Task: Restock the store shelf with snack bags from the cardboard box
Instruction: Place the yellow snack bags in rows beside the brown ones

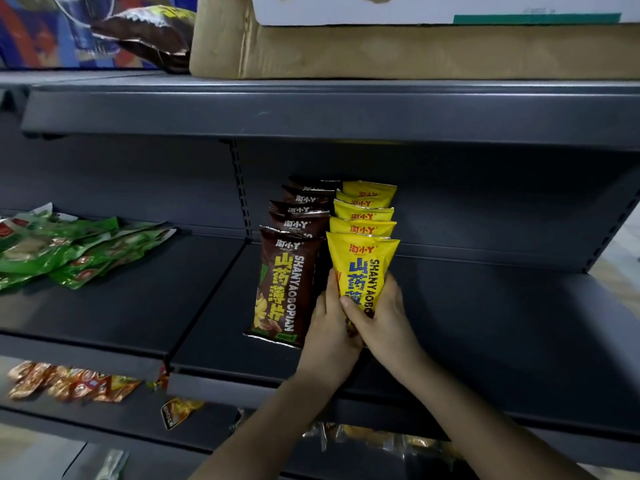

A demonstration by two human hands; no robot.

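currently both hands grip one yellow snack bag [363, 268] at its lower end: the left hand [329, 327] curls round its left edge, the right hand [381, 313] round its right edge and front. the bag stands upright at the front of the yellow row [365, 211] on the shelf [502, 323], directly ahead of the hands, which are equally near. its long axis runs vertical, top seal up, printed face toward the camera (brown row [291, 289] just beside, left). the cardboard box [381, 53] rests on the shelf above.
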